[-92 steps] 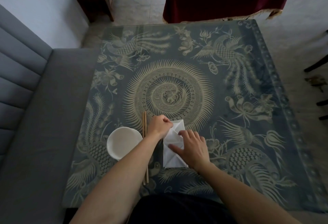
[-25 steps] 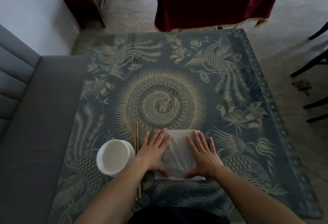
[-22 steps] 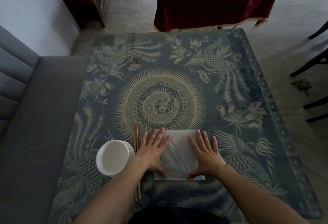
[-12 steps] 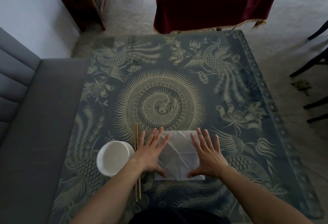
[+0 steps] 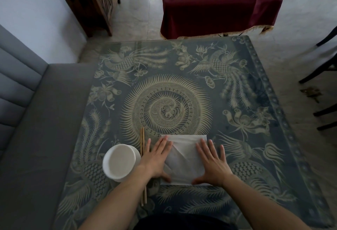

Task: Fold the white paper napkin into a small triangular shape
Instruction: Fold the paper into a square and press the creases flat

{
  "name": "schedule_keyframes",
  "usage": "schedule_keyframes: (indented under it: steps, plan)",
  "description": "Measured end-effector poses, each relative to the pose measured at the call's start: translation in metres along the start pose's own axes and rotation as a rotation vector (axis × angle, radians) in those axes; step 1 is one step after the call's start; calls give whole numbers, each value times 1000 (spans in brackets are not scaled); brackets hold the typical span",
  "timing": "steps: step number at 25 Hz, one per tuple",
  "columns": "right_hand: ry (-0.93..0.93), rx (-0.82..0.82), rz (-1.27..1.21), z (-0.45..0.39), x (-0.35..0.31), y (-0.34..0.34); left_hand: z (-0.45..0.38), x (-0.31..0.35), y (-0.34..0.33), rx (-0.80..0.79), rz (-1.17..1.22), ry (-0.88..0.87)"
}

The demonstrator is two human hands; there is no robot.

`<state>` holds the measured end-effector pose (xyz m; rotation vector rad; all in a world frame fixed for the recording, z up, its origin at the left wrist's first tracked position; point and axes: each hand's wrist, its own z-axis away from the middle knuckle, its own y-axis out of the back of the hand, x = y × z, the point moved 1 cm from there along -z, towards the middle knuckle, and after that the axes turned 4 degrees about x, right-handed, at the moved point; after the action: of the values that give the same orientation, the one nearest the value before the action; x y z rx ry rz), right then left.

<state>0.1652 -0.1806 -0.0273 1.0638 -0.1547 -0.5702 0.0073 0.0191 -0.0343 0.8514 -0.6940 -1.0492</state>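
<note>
The white paper napkin point(image 5: 184, 158) lies flat as a creased square near the front edge of the patterned table. My left hand point(image 5: 156, 158) rests palm down on its left side, fingers spread and pointing away from me. My right hand point(image 5: 211, 162) presses flat on its right side in the same way. Neither hand grips anything. Diagonal crease lines show on the bare paper between my hands.
A white bowl point(image 5: 119, 162) stands just left of my left hand, with a pair of wooden chopsticks point(image 5: 142, 167) between them, partly under my wrist. The blue patterned table point(image 5: 173, 93) stretches ahead. A grey sofa point(image 5: 36, 138) runs along the left; dark chair legs point(image 5: 324, 76) stand right.
The napkin went from a narrow folded shape to an open flat square. Both hands have slid outward over it, from its middle toward its left and right sides.
</note>
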Motion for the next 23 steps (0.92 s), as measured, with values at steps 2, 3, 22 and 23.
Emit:
schedule_keyframes:
  steps: [2,3,22,23]
  plan:
    - [-29,-4,-16,2,5,-1,2,-4,-2,-15,-9,15]
    - [-40,-8,-23,3,7,-1,2,-5,-2,-22,-11,22]
    - [-16,265,19,33,1,-12,-4,-7,24,305,164,30]
    - [38,298,39,38,-4,-11,-8,-5,29,340,183,18]
